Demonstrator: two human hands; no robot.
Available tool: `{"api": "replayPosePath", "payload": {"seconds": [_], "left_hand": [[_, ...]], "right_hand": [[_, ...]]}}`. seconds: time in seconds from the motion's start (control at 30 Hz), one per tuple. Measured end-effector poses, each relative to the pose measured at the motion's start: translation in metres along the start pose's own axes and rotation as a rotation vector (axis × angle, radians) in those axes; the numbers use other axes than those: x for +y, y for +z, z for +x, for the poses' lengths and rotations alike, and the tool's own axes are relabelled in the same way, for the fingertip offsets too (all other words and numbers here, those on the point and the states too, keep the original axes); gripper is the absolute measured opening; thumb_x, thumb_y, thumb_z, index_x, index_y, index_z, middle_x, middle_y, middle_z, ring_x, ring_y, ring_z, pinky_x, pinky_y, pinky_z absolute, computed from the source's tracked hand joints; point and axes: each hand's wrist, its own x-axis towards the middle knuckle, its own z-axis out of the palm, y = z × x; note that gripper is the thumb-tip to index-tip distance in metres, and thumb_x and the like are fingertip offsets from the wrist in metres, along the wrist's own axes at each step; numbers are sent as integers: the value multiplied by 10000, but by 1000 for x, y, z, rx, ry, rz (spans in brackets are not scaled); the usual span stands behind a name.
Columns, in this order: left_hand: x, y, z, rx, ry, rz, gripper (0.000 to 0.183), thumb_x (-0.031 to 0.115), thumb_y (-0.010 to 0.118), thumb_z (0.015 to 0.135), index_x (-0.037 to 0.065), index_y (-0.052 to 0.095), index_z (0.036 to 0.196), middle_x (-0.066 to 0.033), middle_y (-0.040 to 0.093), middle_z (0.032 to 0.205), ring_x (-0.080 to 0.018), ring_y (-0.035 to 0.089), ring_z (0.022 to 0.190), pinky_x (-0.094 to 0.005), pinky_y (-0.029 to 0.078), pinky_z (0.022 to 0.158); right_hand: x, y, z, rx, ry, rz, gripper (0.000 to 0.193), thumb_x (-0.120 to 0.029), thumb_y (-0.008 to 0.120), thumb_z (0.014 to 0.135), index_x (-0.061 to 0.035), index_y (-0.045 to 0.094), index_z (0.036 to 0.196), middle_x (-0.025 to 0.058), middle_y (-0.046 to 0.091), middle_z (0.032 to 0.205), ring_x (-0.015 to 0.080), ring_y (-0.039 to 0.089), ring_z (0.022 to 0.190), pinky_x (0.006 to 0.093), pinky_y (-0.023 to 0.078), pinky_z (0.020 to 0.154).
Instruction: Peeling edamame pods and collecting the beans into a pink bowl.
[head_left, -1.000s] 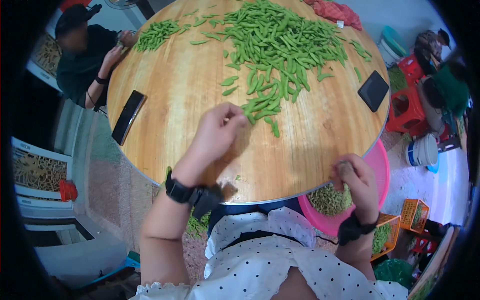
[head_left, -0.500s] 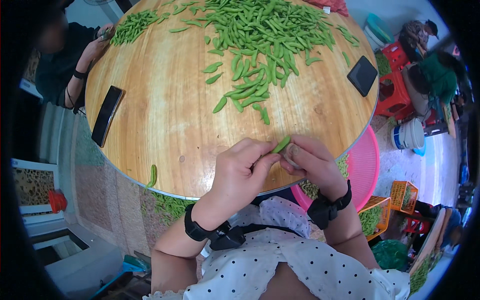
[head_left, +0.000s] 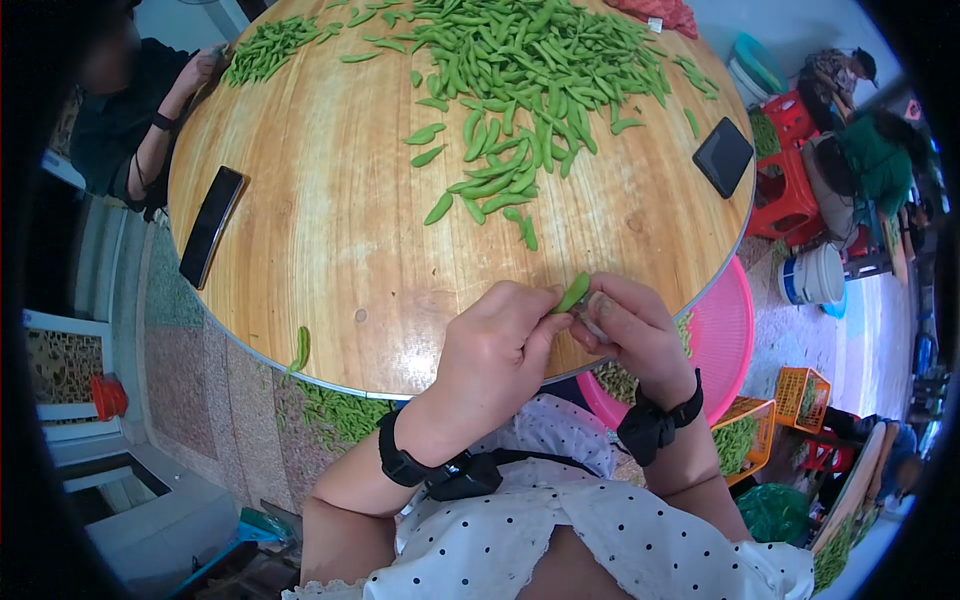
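Just above the near edge of a round wooden table (head_left: 330,250), my two hands meet around one green soybean pod (head_left: 573,292). My left hand (head_left: 503,335) is closed, pinching the pod between thumb and fingers. My right hand (head_left: 632,325) is closed at the pod's other side; something small and greyish shows by its thumb, too small to name. A large heap of green pods (head_left: 540,60) covers the far side of the table, with a few stray pods (head_left: 520,225) trailing toward my hands. A single pod (head_left: 302,350) lies at the near left edge.
Phones lie on the table at left (head_left: 212,228) and right (head_left: 723,158). A pink basket (head_left: 725,330) stands below the right edge. A co-worker's hand (head_left: 203,68) is beside a smaller pod pile (head_left: 268,50). Red stools (head_left: 785,200) and an orange crate (head_left: 745,440) stand at right.
Both hands have shifted slightly right with the pod, which now stands steeper between the fingers. The co-worker's hand at the far left has moved up a little.
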Motion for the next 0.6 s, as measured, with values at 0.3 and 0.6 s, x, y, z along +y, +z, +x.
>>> {"api": "replayPosePath", "payload": {"seconds": [0.3,0.6], "left_hand": [[5,6,1,51,-32,13,146,-3,666,696,-8,610,831,-126,587,730,-248,589,626,-294,465,545],[-1,15,-3,4,-257,-296,119,41,619,765,-16,598,868,-93,601,707,-155,564,584,-257,431,499]], "right_hand": [[-1,5,-2,93,-14,-5,222,-228,450,911,-29,529,852,-36,442,687,38,394,615,179,322,524],[8,3,-3,176,-139,-148,184,-180,493,884,-20,535,804,-19,448,649,53,413,604,202,338,531]]}}
